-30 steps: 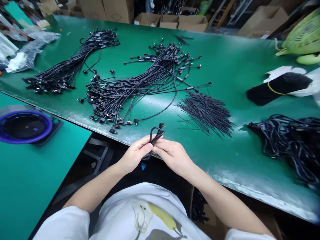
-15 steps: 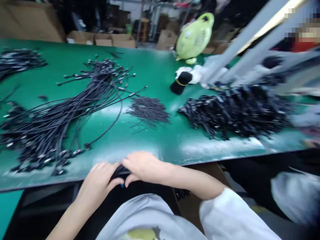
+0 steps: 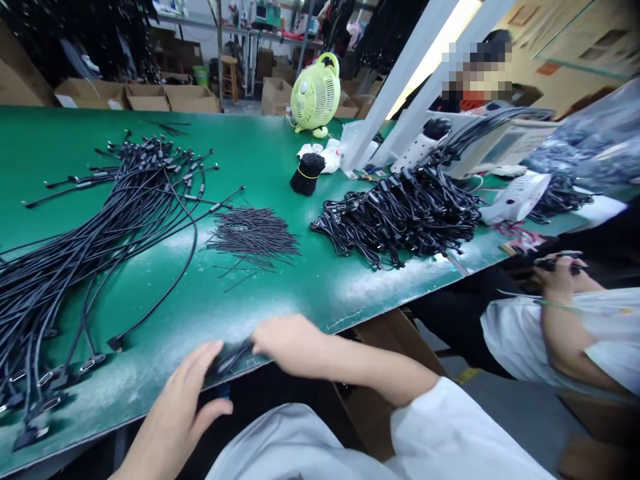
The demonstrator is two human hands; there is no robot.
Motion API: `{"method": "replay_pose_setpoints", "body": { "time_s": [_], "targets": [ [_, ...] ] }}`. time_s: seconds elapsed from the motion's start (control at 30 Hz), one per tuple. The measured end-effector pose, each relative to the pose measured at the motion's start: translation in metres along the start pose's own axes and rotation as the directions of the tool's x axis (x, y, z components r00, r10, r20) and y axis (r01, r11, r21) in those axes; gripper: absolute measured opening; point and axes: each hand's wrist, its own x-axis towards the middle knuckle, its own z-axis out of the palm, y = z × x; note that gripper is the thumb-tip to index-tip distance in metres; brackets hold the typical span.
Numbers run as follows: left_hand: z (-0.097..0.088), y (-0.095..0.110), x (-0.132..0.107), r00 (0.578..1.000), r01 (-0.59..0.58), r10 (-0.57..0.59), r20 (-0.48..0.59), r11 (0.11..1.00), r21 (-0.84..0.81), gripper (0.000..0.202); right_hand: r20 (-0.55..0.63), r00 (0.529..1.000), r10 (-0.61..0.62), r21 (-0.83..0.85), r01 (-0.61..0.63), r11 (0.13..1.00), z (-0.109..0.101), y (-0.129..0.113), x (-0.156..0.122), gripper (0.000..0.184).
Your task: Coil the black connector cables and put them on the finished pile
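Note:
At the near edge of the green table [image 3: 280,293], my right hand [image 3: 290,343] is closed on a coiled black cable [image 3: 234,357], blurred by motion. The cable sticks out to the left from its fingers. Just left of it my left hand [image 3: 183,400] is open, thumb and fingers apart, close to the cable's end. Beyond my hands lies a loose pile of short black ties [image 3: 255,230]. A spread of long black cables [image 3: 110,213] with connector ends covers the left side of the table. To the right is a heap of coiled, tied cables [image 3: 400,213].
A bundle of black ties [image 3: 307,175] with a yellow band stands behind the pile. A green fan [image 3: 316,93] is at the far edge, near grey posts [image 3: 395,80]. At right, a co-worker's hands [image 3: 560,270] hold something dark. Cardboard boxes [image 3: 190,99] line the back.
My view has turned to the right. My left hand has come away from the cable and opened, while my right hand keeps its hold. The co-worker's hands have come into view.

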Motion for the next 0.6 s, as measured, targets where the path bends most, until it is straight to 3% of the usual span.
{"method": "replay_pose_setpoints", "body": {
  "time_s": [0.03, 0.07, 0.1, 0.17, 0.2, 0.23, 0.27, 0.33, 0.43, 0.6],
  "targets": [
    [-0.003, -0.004, -0.002, 0.997, 0.069, -0.069, -0.022, 0.998, 0.008, 0.051, -0.073, 0.981, 0.18, -0.032, -0.183, 0.983, -0.006, 0.021, -0.007, 0.025],
    [-0.005, -0.007, -0.004, 0.989, 0.138, -0.137, -0.049, 0.99, 0.013, 0.05, -0.178, 0.911, 0.373, -0.066, -0.389, 0.919, -0.013, 0.044, -0.017, 0.027],
    [-0.005, -0.011, -0.007, 0.979, 0.195, -0.194, -0.062, 0.981, 0.006, 0.046, -0.297, 0.788, 0.539, -0.087, -0.585, 0.806, -0.02, 0.068, -0.028, 0.029],
    [-0.002, -0.016, -0.011, 0.969, 0.244, -0.245, -0.037, 0.969, -0.032, 0.038, -0.467, 0.502, 0.728, -0.095, -0.847, 0.523, -0.028, 0.113, -0.051, 0.032],
    [0.001, -0.018, -0.012, 0.973, 0.229, -0.23, -0.015, 0.972, -0.053, 0.035, -0.501, 0.406, 0.764, -0.098, -0.904, 0.416, -0.029, 0.131, -0.061, 0.032],
    [0.005, -0.018, -0.012, 0.983, 0.186, -0.186, 0.007, 0.98, -0.073, 0.033, -0.513, 0.347, 0.785, -0.107, -0.933, 0.343, -0.028, 0.146, -0.069, 0.03],
    [0.009, -0.017, -0.011, 0.992, 0.128, -0.126, 0.019, 0.988, -0.091, 0.032, -0.51, 0.322, 0.798, -0.118, -0.945, 0.306, -0.023, 0.157, -0.076, 0.027],
    [0.016, -0.015, -0.007, 0.999, 0.027, -0.025, 0.021, 0.993, -0.112, 0.031, -0.492, 0.319, 0.81, -0.131, -0.947, 0.293, -0.012, 0.17, -0.081, 0.021],
    [0.02, -0.014, -0.004, 1.0, 0.001, 0.002, 0.02, 0.992, -0.122, 0.031, -0.485, 0.321, 0.814, -0.133, -0.947, 0.294, -0.001, 0.173, -0.082, 0.018],
    [0.024, -0.019, -0.012, 0.999, 0.03, -0.028, 0.018, 0.993, -0.116, 0.032, -0.485, 0.32, 0.814, -0.087, -0.944, 0.319, -0.025, 0.162, -0.101, 0.014]
  ]
}}
